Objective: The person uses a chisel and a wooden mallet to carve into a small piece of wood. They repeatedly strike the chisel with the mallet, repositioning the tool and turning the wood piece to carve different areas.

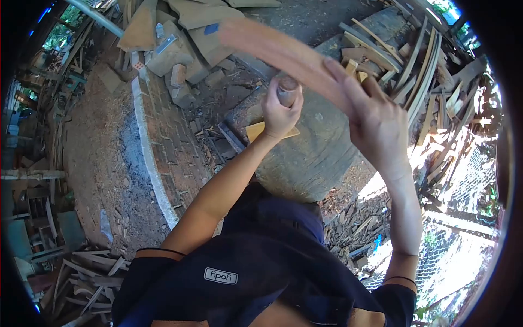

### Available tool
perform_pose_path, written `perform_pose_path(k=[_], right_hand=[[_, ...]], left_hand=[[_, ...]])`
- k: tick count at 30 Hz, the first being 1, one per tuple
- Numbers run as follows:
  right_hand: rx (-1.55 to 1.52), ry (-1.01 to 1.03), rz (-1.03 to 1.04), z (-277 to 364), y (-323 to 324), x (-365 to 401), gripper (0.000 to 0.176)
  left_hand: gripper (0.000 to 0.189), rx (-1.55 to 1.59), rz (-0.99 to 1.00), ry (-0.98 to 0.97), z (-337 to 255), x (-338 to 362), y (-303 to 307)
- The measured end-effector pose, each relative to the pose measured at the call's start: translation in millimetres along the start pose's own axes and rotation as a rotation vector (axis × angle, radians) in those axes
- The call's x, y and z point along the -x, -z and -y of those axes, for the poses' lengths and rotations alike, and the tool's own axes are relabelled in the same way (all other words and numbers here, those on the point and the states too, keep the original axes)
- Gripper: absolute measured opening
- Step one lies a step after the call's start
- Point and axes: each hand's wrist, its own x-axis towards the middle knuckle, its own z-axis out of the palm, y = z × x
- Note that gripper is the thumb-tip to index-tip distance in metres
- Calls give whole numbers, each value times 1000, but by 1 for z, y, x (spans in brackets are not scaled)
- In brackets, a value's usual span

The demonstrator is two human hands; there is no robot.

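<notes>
A long, slightly curved wooden piece (278, 50) is raised at a slant across the upper middle. My right hand (376, 117) is closed round its lower right end. To the left of it, my left hand (282, 109) is wrapped round a short, rounded brownish object (287, 90), whose end shows above the fingers; what it is exactly I cannot tell. Below my left wrist a yellowish flat wooden piece (256, 131) lies on the dark work surface (321, 136), partly hidden by the wrist.
A low brick wall (169, 136) with a pale edge runs along the left. Large wooden slabs (207, 16) lie at the top. Long offcuts (427, 65) are piled at the right, and more scraps (81, 283) lie at the lower left.
</notes>
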Motion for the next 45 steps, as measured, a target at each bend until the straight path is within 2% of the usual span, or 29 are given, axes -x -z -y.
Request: perform_pose_path(k=[3, 4, 6, 7, 8, 10, 11, 12, 14, 15, 16, 18, 19, 20, 23, 24, 25, 27, 30, 32, 34, 36, 37, 38, 40, 41, 43, 44, 45], right_hand=[[-352, -5, -523, 7, 6, -5, 81], [-347, -14, -522, 9, 1, 2, 81], [-179, -24, -195, 13, -14, 17, 86], [-218, -81, -72, 14, -23, 16, 87], [-211, -100, -73, 8, -22, 20, 87], [-296, -69, -208, 2, -5, 12, 86], [-431, -80, -380, 8, -4, 9, 87], [-437, -83, -378, 11, -6, 11, 87], [-402, -92, -287, 18, -12, 21, 86], [-198, -130, -5, 22, -26, 28, 88], [-193, -149, -10, 22, -25, 30, 88], [-613, -250, 69, 18, -26, 29, 84], [-870, -285, -30, 18, -40, 36, 85], [-881, -288, -21, 21, -54, 41, 85], [-1151, -476, 73, 24, -98, 61, 87], [-1180, -512, 148, 27, -120, 73, 87], [-1166, -533, 170, 34, -141, 87, 88], [-1158, -561, 200, 44, -174, 109, 88], [-1096, -629, 332, 53, -190, 122, 87], [-876, -604, 447, 53, -182, 120, 87], [-902, -598, 428, 51, -187, 122, 86], [-928, -588, 406, 49, -188, 124, 85], [-936, -586, 395, 49, -188, 124, 85], [-946, -583, 387, 50, -189, 124, 85], [-966, -589, 365, 52, -194, 128, 84], [-976, -591, 340, 52, -197, 128, 84], [-979, -585, 324, 54, -197, 130, 83], [-979, -581, 310, 53, -197, 129, 83], [-978, -581, 302, 53, -197, 126, 83]], left_hand=[[42, -125, 65, 127, -1, 2, 4], [42, -120, 73, 129, 1, 0, 4], [34, -62, -8, -115, 4, -7, 3], [34, -77, 1, -101, 4, -6, 4], [34, -63, 16, -102, 5, -3, 3], [34, -67, 31, 71, -1, -5, 3], [33, -121, 35, 81, -4, -4, 4], [33, -127, 38, 84, -6, -4, 5], [33, -26, -3, -30, -10, -10, 2], [34, -47, 80, -174, 22, -4, 6], [34, -34, 94, -178, 19, -7, 6], [34, 19, 10, -44, 14, -11, 1], [34, -13, 8, 64, 11, -9, 3], [35, -34, 15, 167, 12, -8, 3], [36, -41, -4, 119, 8, -10, -1], [36, -8, -1, 193, 17, -10, 0], [36, 21, 2, 268, 24, -10, 2], [37, 13, 5, 274, 27, -12, 3], [39, -26, 14, 296, 24, -12, 6], [22, -53, -6, 124, 27, -14, 8], [22, -22, -27, 152, 20, -15, 16], [33, 129, -83, 426, 17, -23, 33], [20, 154, -202, 376, 25, -27, 39], [21, 275, -240, 506, 39, -30, 57], [22, 302, -359, 621, 54, -27, 82], [22, 300, -357, 616, 61, -24, 90], [23, 226, -661, 874, 78, -18, 102], [23, 231, -661, 866, 88, -17, 108], [23, 232, -747, 914, 88, -20, 108]])
